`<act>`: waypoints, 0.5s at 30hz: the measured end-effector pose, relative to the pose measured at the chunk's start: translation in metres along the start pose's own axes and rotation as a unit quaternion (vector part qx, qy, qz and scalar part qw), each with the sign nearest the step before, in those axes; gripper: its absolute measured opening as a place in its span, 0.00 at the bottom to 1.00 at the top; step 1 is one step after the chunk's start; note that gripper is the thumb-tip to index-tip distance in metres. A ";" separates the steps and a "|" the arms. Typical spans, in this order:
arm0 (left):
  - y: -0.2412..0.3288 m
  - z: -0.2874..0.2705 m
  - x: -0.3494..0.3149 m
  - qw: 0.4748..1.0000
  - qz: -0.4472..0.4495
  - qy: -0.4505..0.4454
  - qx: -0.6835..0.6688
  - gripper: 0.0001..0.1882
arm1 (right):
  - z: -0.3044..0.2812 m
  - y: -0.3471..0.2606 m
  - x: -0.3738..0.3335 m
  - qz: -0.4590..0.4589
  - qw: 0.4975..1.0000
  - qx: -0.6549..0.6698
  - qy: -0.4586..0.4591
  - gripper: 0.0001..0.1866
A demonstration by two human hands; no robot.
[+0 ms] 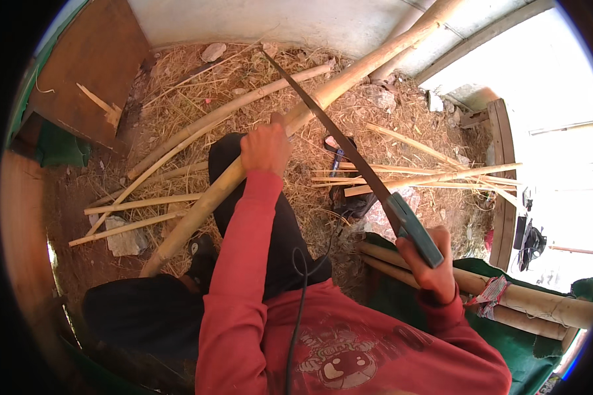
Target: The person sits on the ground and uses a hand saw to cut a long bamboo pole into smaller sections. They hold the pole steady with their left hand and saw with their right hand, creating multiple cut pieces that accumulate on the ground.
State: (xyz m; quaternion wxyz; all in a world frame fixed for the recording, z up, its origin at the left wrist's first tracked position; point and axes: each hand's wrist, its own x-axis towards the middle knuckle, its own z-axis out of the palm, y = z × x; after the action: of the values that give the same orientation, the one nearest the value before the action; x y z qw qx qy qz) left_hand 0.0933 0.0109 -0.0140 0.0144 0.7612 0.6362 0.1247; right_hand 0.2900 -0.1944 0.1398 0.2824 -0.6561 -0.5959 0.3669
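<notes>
A long, pale bamboo pole (356,74) slants from the lower left, over my bent leg, up to the far right. My left hand (266,149) is closed around it near the middle. In my right hand (433,262) is the dark green handle of a handsaw (356,158). Its long brown blade crosses the pole just beyond my left hand and points to the far left. I cannot tell whether the teeth have cut into the bamboo. My right fingers wrap the handle and are partly hidden behind it.
Thin bamboo strips (435,176) and another pole (230,112) lie on the straw-covered ground. A brown wooden cabinet (89,66) stands at the far left. Thicker poles (540,308) rest on green cloth (402,322) at my right. A black cable (295,329) runs down my front.
</notes>
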 end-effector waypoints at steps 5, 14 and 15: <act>0.003 -0.007 -0.003 0.999 0.004 -0.017 -0.030 0.07 | 0.022 0.005 0.033 0.011 0.999 -0.030 0.021 0.09; -0.001 -0.007 -0.004 0.998 -0.006 -0.043 -0.045 0.09 | 0.008 -0.002 0.016 -0.097 0.929 -0.353 -0.056 0.19; -0.004 -0.007 -0.004 0.998 -0.012 -0.034 -0.042 0.09 | 0.004 -0.008 0.014 -0.106 0.944 -0.307 -0.050 0.17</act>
State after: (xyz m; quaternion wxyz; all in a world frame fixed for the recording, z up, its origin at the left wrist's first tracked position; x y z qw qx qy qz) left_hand 0.0873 0.0071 -0.0085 0.0699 0.7560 0.6386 0.1253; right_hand 0.2825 -0.1795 0.1418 0.0738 -0.6249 -0.7592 0.1664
